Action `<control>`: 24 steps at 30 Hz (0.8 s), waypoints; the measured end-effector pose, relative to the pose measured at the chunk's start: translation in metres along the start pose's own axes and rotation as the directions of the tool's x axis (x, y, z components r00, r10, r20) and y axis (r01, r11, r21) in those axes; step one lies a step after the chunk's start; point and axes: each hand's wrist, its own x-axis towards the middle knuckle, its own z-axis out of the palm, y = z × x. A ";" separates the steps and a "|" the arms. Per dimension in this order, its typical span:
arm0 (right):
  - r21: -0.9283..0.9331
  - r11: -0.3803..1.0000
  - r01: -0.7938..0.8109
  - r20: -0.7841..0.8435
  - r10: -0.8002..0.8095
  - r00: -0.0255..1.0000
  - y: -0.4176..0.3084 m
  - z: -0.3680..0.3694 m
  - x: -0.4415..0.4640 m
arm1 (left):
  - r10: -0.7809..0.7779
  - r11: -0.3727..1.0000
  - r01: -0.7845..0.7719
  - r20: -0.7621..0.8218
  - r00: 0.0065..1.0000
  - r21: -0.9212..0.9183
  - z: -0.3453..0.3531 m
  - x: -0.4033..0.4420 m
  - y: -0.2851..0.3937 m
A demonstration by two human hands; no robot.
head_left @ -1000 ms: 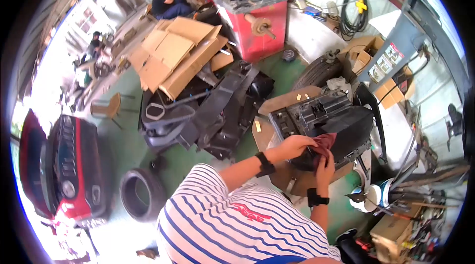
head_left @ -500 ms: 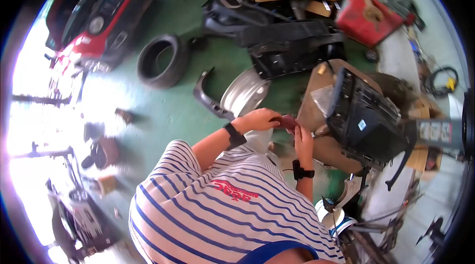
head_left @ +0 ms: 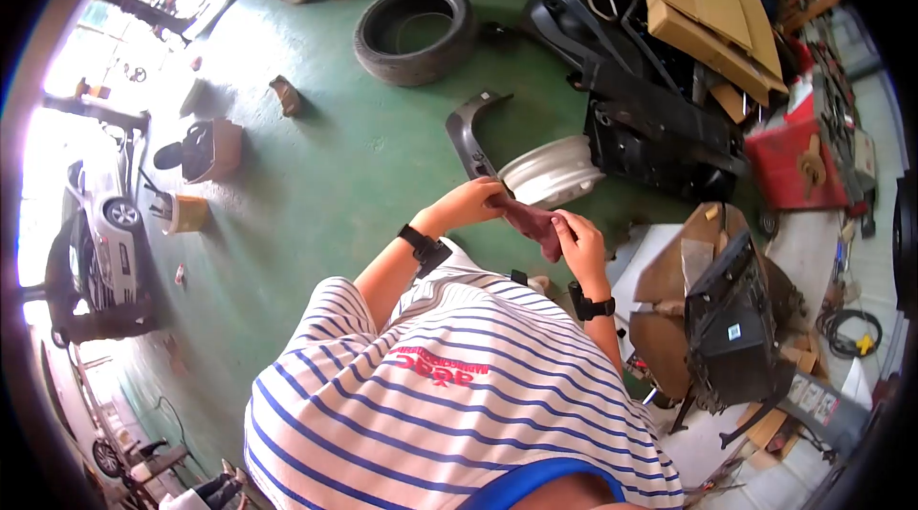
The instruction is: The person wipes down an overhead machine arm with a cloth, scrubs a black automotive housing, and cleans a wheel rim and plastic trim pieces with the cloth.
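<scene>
A dark red cloth (head_left: 532, 221) is stretched between my two hands in front of my striped shirt. My left hand (head_left: 469, 203) grips its left end, with the fingers closed. At the cloth's right side, my right hand (head_left: 580, 244) pinches it between thumb and fingers. Just beyond my hands, on the green floor, lie a silver wheel rim (head_left: 552, 172) and a curved dark trim piece (head_left: 468, 132). Each wrist wears a black band.
A tire (head_left: 415, 35) lies ahead; black car parts (head_left: 660, 118) and flattened cardboard (head_left: 703, 8) are ahead right. A black plastic housing (head_left: 732, 333) rests on a brown stand (head_left: 660, 347) at right. Buckets and a white car (head_left: 103, 233) are left.
The view has swung left, and the housing now appears farther right. My hands have moved away from it with the cloth, which is now spread wider between them.
</scene>
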 end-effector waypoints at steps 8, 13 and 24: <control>0.068 0.995 0.075 0.218 -0.088 0.972 -0.072 0.164 0.092 | -0.244 0.766 0.120 -0.113 0.963 -0.632 -0.152 -0.090 -0.130; -0.049 0.994 0.101 0.397 -0.073 0.915 -0.097 0.238 0.124 | -0.354 0.716 0.163 -0.151 0.923 -0.679 -0.231 -0.102 -0.167; -0.137 0.989 -0.055 0.364 0.102 0.926 -0.085 0.285 0.174 | -0.428 0.814 0.424 0.083 0.900 -0.397 -0.248 -0.057 -0.244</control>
